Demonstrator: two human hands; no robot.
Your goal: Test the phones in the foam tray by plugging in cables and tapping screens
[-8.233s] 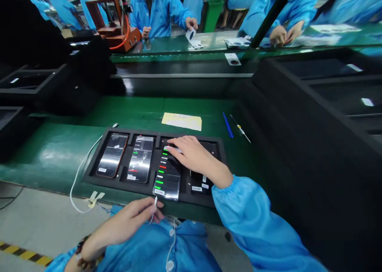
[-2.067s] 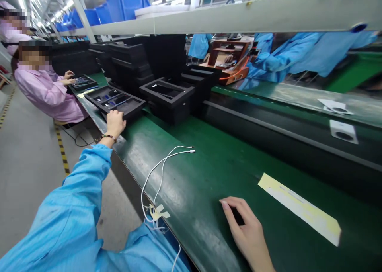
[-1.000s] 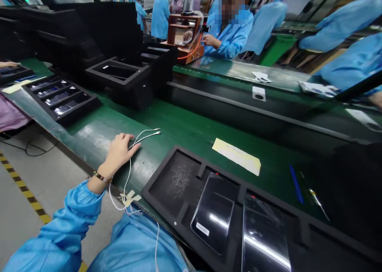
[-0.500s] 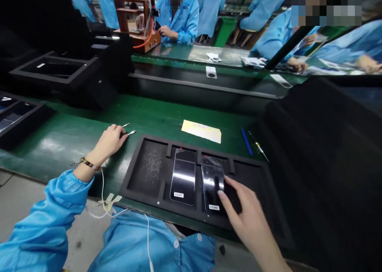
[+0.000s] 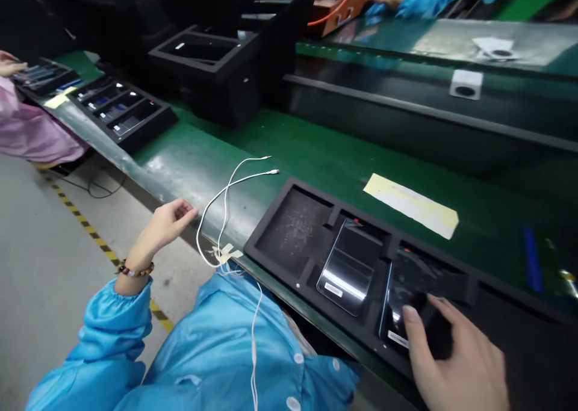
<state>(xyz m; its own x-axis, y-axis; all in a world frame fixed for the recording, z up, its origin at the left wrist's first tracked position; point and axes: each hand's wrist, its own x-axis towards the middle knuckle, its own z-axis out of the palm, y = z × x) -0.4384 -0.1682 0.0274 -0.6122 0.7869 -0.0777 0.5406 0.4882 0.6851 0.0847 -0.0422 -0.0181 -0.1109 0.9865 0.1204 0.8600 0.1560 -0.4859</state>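
Note:
My left hand [image 5: 169,225] hovers past the table's near edge, fingers loosely curled, thumb apart, holding nothing. Two white cables [image 5: 226,185] lie crossed on the green table to its right, thin plugs pointing away. A black foam tray [image 5: 275,215] holds two dark-screened smartphones, each with a small white label. The left smartphone [image 5: 350,266] lies flat in its slot. On the right smartphone [image 5: 400,296], my right hand [image 5: 456,351] rests thumb and forefinger, spread apart, near its right edge. Its lower right part is hidden by my hand. The leftmost compartment shows pale specks.
A yellowish paper strip [image 5: 410,205] lies behind the tray. A blue pen-like stick [image 5: 533,259] is at the right. Another tray of phones [image 5: 121,107] and stacked black trays [image 5: 217,68] stand at the left and back. Cream tape [image 5: 226,253] fixes the cables at the edge. Co-workers' hands show beyond.
My left hand has let go of the cable ends and drawn back toward the table edge. The view has turned left. My right hand stays at the right smartphone.

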